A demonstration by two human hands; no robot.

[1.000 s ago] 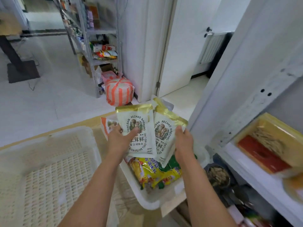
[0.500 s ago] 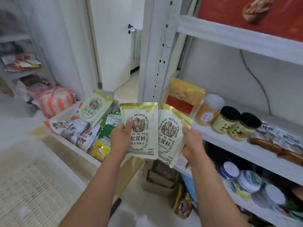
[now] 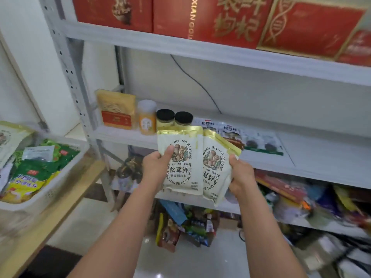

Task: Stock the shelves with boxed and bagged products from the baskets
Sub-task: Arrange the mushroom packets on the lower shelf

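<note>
Two mushroom seasoning pouches are held upright in front of the middle shelf (image 3: 311,157), long axis vertical, gold sealed tops up, printed faces toward the camera. The left pouch (image 3: 181,163) overlaps the left edge of the right pouch (image 3: 215,167), which tilts slightly right. The left hand (image 3: 155,167) has its grip closed on the left pouch's left edge, thumb across the front. The right hand (image 3: 242,173) has its grip closed on the right pouch's right edge. A white basket (image 3: 60,187) of bagged goods sits on the desk (image 3: 66,209), left.

Dark cable (image 3: 195,84) on white wall (image 3: 261,97), wooden tabletop (image 3: 50,217) left.
</note>
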